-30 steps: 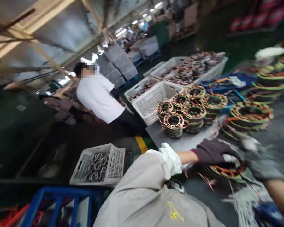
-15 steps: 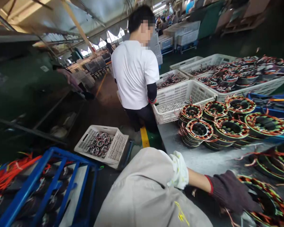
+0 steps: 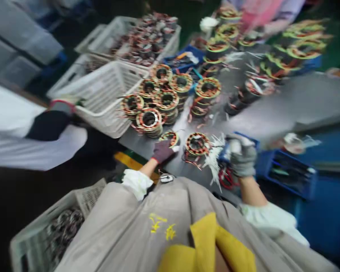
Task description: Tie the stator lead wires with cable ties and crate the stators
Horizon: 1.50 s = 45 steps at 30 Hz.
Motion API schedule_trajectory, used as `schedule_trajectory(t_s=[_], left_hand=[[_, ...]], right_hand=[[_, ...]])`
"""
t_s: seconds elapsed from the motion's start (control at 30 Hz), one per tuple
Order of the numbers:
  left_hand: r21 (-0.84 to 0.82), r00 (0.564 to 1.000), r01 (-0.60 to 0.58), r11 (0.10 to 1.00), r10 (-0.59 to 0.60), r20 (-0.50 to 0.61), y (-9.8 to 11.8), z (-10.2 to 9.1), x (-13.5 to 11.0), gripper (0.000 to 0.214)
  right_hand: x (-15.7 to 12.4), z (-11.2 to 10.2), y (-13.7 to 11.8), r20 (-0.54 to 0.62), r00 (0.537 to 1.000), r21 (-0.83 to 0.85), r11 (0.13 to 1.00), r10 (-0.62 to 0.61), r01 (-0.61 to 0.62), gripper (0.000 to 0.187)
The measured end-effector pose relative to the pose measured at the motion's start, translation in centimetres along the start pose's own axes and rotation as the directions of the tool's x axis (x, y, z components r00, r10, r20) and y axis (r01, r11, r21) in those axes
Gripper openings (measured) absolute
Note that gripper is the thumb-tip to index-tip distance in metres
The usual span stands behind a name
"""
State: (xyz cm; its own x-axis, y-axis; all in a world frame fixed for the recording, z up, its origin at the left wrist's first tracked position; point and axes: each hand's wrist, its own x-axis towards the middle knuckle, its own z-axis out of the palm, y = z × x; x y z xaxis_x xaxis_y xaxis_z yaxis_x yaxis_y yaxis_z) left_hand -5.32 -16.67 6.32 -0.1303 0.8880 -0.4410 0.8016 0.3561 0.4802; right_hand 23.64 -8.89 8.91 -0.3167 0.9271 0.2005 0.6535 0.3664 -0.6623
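My left hand (image 3: 161,152), in a dark purple glove, is closed on the near edge of a wound motor stator (image 3: 171,138) at the front of the metal table. My right hand (image 3: 242,156), in a grey glove, is closed round a blue tool (image 3: 225,153) whose exact kind is blurred. A second stator (image 3: 197,144), with orange copper windings, lies flat between my hands. Beside it, white cable ties (image 3: 214,160) fan out close to my right hand. A red cord or loop (image 3: 227,179) shows below that hand.
Stacked stators (image 3: 149,118) stand beyond my left hand. A white crate (image 3: 99,98) is at the table's left, near a co-worker's gloved hand (image 3: 64,105). Another crate (image 3: 25,230) sits low left. Blue bins (image 3: 290,173) are at right; a person in pink (image 3: 257,15) is across the table.
My view has swung right and down to the table, bringing my right hand into sight. My left hand stays at a stator. The co-worker now appears at the left edge.
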Motion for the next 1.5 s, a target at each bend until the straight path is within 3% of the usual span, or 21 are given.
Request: schedule_trajectory(t_s=[0.03,0.1,0.17,0.23,0.3,0.37,0.43,0.53,0.67,0.83,0.97,1.1,1.2,1.37,1.5], left_hand=[[0.045,0.999,0.016,0.999,-0.018,0.040,-0.6,1.2,1.1,0.055],[0.129,0.995,0.042,0.991,-0.053,0.083,-1.1,3.6,2.5,0.051],[0.185,0.993,0.057,0.981,-0.075,0.092,-1.1,4.9,2.7,0.042],[0.198,0.995,0.047,0.979,-0.063,0.075,-0.9,4.8,2.3,0.034],[0.177,0.999,0.013,0.984,-0.022,0.048,-0.4,3.6,2.2,0.034],[0.123,0.998,-0.057,0.991,0.056,0.009,0.8,2.3,2.7,0.036],[0.030,0.983,-0.180,0.983,0.181,-0.029,2.4,1.7,3.4,0.035],[-0.131,0.941,-0.337,0.932,0.336,-0.035,4.6,2.6,4.1,0.029],[-0.198,0.951,-0.304,0.932,0.308,-0.010,5.8,4.5,4.2,0.020],[-0.057,0.970,-0.238,0.970,0.234,-0.069,9.1,5.3,4.8,0.032],[0.123,0.953,-0.296,0.947,0.302,-0.030,12.3,7.0,4.4,0.029],[0.060,0.915,-0.400,0.914,0.402,-0.022,11.6,8.8,4.6,0.029],[-0.095,0.915,-0.403,0.910,0.403,-0.022,10.2,8.9,4.8,0.033],[-0.302,0.904,-0.413,0.859,0.426,-0.026,9.5,7.7,4.0,0.038],[-0.370,0.915,-0.398,0.839,0.392,-0.096,7.4,5.7,3.2,0.035]], right_hand=[[-0.4,0.0,0.7,-0.061,0.998,-0.014,0.999,0.035,-0.036,0.048],[0.0,1.2,1.7,0.225,0.974,-0.042,0.998,-0.026,0.036,0.042],[0.9,2.7,2.3,0.488,0.870,-0.112,0.983,-0.072,0.144,0.048],[1.5,3.6,3.0,0.615,0.782,-0.138,0.963,-0.100,0.232,0.056],[1.6,3.6,3.9,0.649,0.746,-0.099,0.956,-0.149,0.277,0.059],[1.5,3.2,4.9,0.640,0.744,-0.046,0.958,-0.190,0.284,0.059],[1.3,2.4,6.0,0.604,0.775,-0.045,0.963,-0.187,0.267,0.061],[1.3,0.8,7.6,0.541,0.828,-0.079,0.971,-0.148,0.225,0.067],[1.4,-1.1,9.1,0.510,0.852,0.005,0.991,-0.115,0.132,0.061],[2.2,0.3,7.9,0.517,0.856,-0.146,0.983,-0.022,0.114,0.053],[1.3,2.6,7.0,0.511,0.860,-0.211,0.972,0.022,0.100,0.052],[-0.3,4.4,8.5,0.393,0.915,-0.137,0.978,-0.092,0.157,0.058],[-0.6,5.2,9.3,0.335,0.921,-0.074,0.969,-0.198,0.235,0.055],[-0.8,5.4,9.3,0.315,0.887,-0.125,0.912,-0.337,0.391,0.049],[-1.1,5.5,9.7,0.300,0.884,-0.157,0.896,-0.358,0.416,0.043]])
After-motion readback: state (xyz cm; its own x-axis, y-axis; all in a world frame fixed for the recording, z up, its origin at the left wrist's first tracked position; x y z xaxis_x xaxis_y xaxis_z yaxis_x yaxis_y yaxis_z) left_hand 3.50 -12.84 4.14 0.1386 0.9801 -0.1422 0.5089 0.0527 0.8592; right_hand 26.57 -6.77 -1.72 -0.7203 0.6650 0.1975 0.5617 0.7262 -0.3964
